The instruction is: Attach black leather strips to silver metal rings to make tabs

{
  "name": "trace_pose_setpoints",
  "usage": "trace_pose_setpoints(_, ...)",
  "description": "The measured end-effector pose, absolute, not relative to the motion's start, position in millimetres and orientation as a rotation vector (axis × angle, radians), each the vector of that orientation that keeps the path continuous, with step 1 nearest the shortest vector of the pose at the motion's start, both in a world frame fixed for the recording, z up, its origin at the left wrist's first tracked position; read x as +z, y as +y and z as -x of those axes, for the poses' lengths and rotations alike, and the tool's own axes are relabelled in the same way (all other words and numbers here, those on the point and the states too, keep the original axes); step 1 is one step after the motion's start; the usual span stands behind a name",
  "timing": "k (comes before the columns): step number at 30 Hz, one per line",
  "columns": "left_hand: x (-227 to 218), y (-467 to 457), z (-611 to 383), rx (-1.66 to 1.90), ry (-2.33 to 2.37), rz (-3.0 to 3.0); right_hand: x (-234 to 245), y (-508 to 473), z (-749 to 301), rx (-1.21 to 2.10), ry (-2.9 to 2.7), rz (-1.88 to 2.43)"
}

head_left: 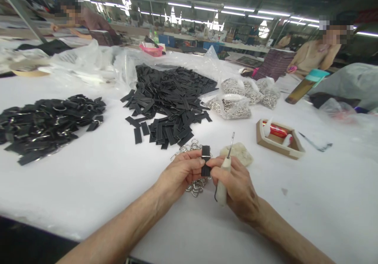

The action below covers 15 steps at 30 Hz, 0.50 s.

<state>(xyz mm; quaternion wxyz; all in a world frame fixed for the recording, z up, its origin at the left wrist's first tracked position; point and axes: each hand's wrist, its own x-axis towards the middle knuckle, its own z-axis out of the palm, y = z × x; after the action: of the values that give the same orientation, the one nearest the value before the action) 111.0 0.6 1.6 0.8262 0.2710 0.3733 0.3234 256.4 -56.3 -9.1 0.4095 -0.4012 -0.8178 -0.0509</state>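
Note:
My left hand (pixel 183 171) is closed, pinching a short black webbing strap (pixel 206 168) between thumb and fingers. A silver metal ring crosses the upper part of the strap. My right hand (pixel 238 183) grips a white-handled tool (pixel 222 189) with a thin metal shaft pointing up; I cannot tell its exact kind. The right fingertips also touch the strap's right edge. Beneath and behind both hands lies a small pile of silver D-rings (pixel 197 186), partly hidden. Just past the right hand is a pale, flat, irregular block (pixel 240 154).
A heap of black straps (pixel 169 98) lies ahead; another heap, with rings fitted (pixel 53 118), is at left. Bags of metal rings (pixel 232 107), a cardboard tray (pixel 279 150), scissors-like metal tool (pixel 315 142) and a bottle (pixel 307 86) stand right. Co-workers sit across the table.

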Motion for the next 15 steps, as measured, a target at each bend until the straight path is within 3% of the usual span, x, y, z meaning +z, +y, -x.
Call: trace_pose_setpoints(15, 0.5, -2.2, -116.4, 0.688, 0.884, -0.595, -8.8, -61.1, -248.7, 0.319, -1.547, 1.342)
